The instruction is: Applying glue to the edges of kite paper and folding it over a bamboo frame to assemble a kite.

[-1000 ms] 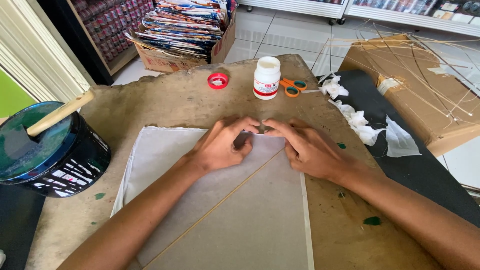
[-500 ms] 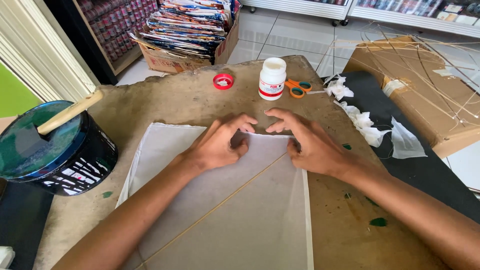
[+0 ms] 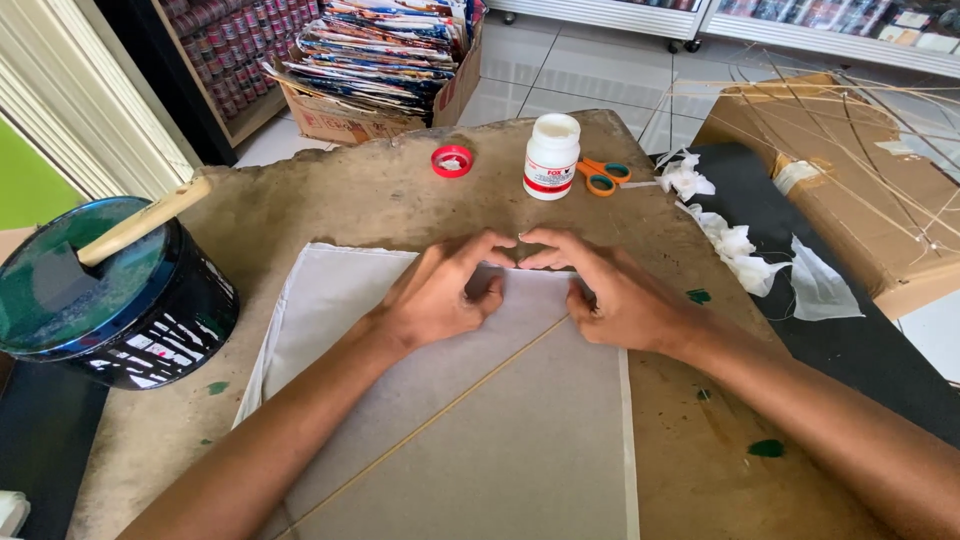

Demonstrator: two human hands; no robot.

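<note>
A thin white paper sheet [image 3: 520,440] lies flat on a worn brown board [image 3: 330,200], with a slim bamboo stick [image 3: 440,410] running diagonally across it. My left hand [image 3: 440,295] and my right hand [image 3: 610,290] press down side by side on the sheet's far edge, at its far right corner where the stick ends. The fingertips of both hands almost meet and pinch the paper's folded edge. What lies under the fingers is hidden.
A white glue bottle [image 3: 551,156], its red cap [image 3: 452,161] and orange-handled scissors [image 3: 603,176] sit at the board's far end. A dark paint tub [image 3: 110,300] with a wooden stick stands left. Torn paper scraps [image 3: 735,245] and a cardboard box [image 3: 850,180] with thin sticks lie right.
Both hands stayed at the sheet's far corner while the fingers shifted slightly along the folded edge. The view moved a little closer.
</note>
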